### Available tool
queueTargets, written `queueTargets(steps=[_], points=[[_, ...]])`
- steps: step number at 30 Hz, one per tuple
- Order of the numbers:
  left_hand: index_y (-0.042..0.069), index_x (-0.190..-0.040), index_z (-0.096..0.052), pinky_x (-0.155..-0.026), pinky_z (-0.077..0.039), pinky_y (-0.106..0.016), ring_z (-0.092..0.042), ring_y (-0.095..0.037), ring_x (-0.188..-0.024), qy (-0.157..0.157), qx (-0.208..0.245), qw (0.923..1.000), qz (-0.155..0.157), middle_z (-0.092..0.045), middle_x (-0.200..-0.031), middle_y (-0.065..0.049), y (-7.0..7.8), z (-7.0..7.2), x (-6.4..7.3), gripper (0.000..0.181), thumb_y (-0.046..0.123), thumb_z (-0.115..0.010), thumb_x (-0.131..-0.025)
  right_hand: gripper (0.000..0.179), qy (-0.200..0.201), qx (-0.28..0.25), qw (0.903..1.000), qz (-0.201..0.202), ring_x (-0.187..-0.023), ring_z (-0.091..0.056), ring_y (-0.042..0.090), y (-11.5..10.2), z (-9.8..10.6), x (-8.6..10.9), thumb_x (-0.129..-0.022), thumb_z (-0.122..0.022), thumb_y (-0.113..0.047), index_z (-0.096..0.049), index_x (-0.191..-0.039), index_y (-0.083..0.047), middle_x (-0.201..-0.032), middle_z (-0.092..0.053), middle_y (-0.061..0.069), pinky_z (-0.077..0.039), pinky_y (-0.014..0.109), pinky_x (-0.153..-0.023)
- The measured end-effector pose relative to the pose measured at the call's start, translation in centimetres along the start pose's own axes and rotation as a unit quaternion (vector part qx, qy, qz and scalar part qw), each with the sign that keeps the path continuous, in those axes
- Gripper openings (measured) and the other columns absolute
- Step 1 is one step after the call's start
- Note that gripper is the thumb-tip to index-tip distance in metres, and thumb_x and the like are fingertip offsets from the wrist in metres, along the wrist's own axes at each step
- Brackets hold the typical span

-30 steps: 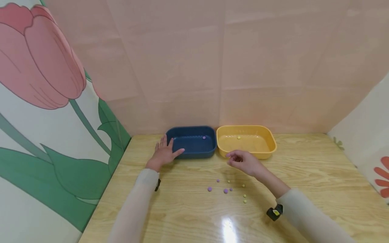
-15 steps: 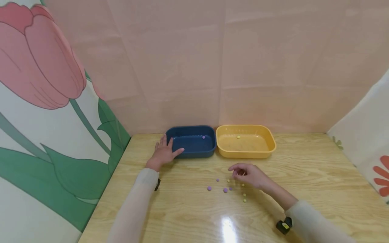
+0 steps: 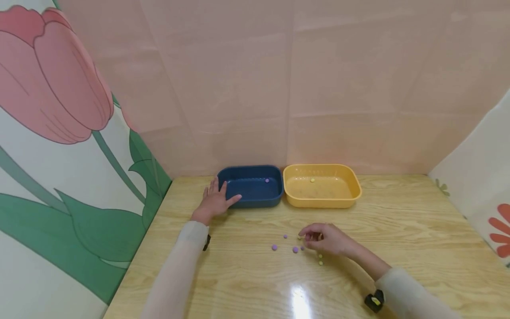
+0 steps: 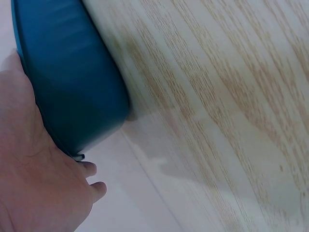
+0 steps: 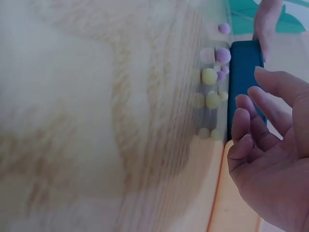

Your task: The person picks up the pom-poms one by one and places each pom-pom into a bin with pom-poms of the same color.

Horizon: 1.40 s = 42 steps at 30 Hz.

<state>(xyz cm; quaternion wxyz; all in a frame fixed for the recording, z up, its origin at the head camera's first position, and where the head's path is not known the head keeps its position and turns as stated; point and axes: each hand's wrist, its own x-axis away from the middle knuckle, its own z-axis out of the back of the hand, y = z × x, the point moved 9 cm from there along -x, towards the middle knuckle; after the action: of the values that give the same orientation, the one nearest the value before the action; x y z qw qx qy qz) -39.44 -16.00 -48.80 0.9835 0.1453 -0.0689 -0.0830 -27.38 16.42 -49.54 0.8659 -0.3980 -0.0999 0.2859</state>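
My left hand (image 3: 213,201) rests on the left end of a dark blue tray (image 3: 255,204), its fingers spread over the rim. In the left wrist view, the same hand (image 4: 38,169) lies against the tray's edge. My right hand (image 3: 326,239) hovers low over the table among small balls, thumb and fingers bent. Just beside its fingertips is a yellow ball (image 3: 299,238); more yellow balls (image 3: 320,263) lie below the hand. To its left are several purple balls (image 3: 295,250). The right wrist view shows a gap between thumb and index finger, with no ball in it.
A yellow tray (image 3: 324,203) stands right of the blue one, with one yellow ball (image 3: 312,180) inside. One purple ball (image 3: 267,180) lies in the blue tray. Behind both trays rises a pink backdrop (image 3: 255,88).
My right hand has come from the yellow tray's front edge toward me and down to the loose balls. My left hand has stayed on the blue tray.
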Motion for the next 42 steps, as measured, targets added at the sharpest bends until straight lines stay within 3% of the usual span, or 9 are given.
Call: queueTargets(steps=[12, 24, 35, 42], points=[[0.007, -0.163, -0.013, -0.124, 0.000, -0.057, 0.008, -0.037, -0.156, -0.002, 0.001, 1.0000, -0.004, 0.013, -0.168, -0.021, 0.1, -0.1, -0.1, 0.101, 0.079, -0.031, -0.095, 0.023, -0.025, 0.018, 0.9995, 0.012, -0.088, -0.064, 0.009, -0.2, -1.1, 0.1, -0.088, -0.079, -0.013, -0.075, -0.110, -0.007, -0.101, -0.073, 0.002, -0.053, 0.022, -0.074], [0.008, -0.163, -0.013, -0.124, -0.001, -0.056, 0.009, -0.035, -0.156, -0.004, 0.001, 1.0000, 0.000, 0.012, -0.168, -0.020, 0.0, -0.1, -0.1, 0.100, 0.079, -0.030, -0.095, 0.020, -0.029, 0.042, 0.9983, 0.026, -0.088, -0.064, 0.011, -0.6, -1.5, -0.1, -0.088, -0.079, -0.009, -0.077, -0.107, -0.008, -0.097, -0.070, 0.000, -0.055, 0.025, -0.077], [0.007, -0.163, -0.012, -0.124, -0.001, -0.056, 0.008, -0.036, -0.156, -0.004, 0.002, 1.0000, -0.001, 0.012, -0.168, -0.021, 0.0, 0.0, 0.0, 0.100, 0.078, -0.031, -0.096, 0.010, -0.022, 0.074, 0.9966, 0.030, -0.083, -0.060, 0.007, -0.5, -1.8, -0.5, -0.088, -0.079, -0.009, -0.076, -0.094, -0.016, -0.091, -0.066, -0.006, -0.053, 0.024, -0.073], [0.007, -0.163, -0.012, -0.124, -0.002, -0.056, 0.009, -0.036, -0.156, -0.004, -0.003, 1.0000, -0.001, 0.013, -0.168, -0.021, -0.1, -0.1, -0.1, 0.101, 0.080, -0.029, -0.095, 0.012, -0.025, 0.082, 0.9963, 0.002, -0.081, -0.057, 0.005, 0.0, -1.8, -0.7, -0.088, -0.077, -0.008, -0.075, -0.090, -0.019, -0.088, -0.064, -0.009, -0.050, 0.023, -0.072]])
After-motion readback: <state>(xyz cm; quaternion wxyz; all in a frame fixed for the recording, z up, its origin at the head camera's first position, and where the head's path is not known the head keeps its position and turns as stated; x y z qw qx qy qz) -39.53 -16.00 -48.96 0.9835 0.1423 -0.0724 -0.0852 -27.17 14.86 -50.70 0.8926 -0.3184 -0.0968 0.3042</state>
